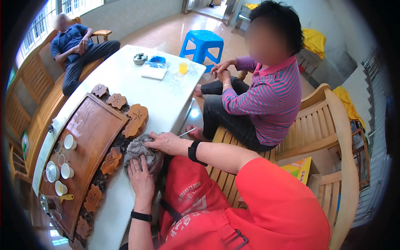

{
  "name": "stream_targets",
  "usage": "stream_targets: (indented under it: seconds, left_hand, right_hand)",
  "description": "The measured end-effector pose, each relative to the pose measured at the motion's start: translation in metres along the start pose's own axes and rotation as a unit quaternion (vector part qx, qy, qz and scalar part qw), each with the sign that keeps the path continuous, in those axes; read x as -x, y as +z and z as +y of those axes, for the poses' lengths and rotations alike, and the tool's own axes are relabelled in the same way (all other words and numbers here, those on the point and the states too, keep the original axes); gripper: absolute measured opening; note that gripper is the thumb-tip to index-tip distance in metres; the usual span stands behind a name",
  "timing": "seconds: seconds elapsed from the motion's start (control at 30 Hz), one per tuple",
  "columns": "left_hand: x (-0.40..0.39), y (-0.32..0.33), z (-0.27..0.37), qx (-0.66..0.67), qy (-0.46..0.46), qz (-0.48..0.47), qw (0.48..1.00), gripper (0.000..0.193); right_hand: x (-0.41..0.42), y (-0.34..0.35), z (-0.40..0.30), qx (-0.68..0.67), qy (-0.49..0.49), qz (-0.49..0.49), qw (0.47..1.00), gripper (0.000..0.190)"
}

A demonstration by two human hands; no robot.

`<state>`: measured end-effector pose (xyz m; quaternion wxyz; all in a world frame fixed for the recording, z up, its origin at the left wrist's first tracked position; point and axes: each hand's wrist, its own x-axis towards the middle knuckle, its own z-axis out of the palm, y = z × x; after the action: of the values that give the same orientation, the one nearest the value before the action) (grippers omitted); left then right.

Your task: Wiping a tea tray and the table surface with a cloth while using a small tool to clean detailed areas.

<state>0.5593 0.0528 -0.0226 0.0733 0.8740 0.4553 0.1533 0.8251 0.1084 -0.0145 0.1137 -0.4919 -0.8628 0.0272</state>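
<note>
A bunched grey cloth (141, 148) lies at the near edge of the white tabletop (107, 215), beside the carved rim of a wooden tea tray (93, 125). My right hand (167, 143) grips its upper right side between thumb and fingers. Pressed onto the lower part of the same cloth is my left hand (141, 181), which wears a ring and has a black band at the wrist. Cut flower-shaped wooden pieces (136, 120) line the tray's edge, the largest just above the cloth. The undersides of both hands are hidden.
White cups (70, 142), a lidded bowl (52, 173) and a glass teapot (50, 204) stand on the tray. Farther off are an ashtray (140, 58), tissues (153, 72) and a yellow drink (183, 67). One person sits at right on a wooden bench (312, 125), another across the table.
</note>
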Motion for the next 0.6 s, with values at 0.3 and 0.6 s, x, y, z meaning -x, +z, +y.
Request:
stream_targets:
  seconds: [0.3,0.6]
  left_hand:
    - [0.031,-0.009,-0.018,0.014,0.002,0.017,1.0,0.092]
    - [0.194,-0.061,-0.091,-0.025,-0.054,0.017,0.998,0.071]
  right_hand:
    - [-0.016,-0.004,-0.026,-0.02,-0.018,-0.052,0.998,0.058]
    - [-0.031,0.04,-0.192,-0.016,-0.098,-0.041,0.994,0.051]
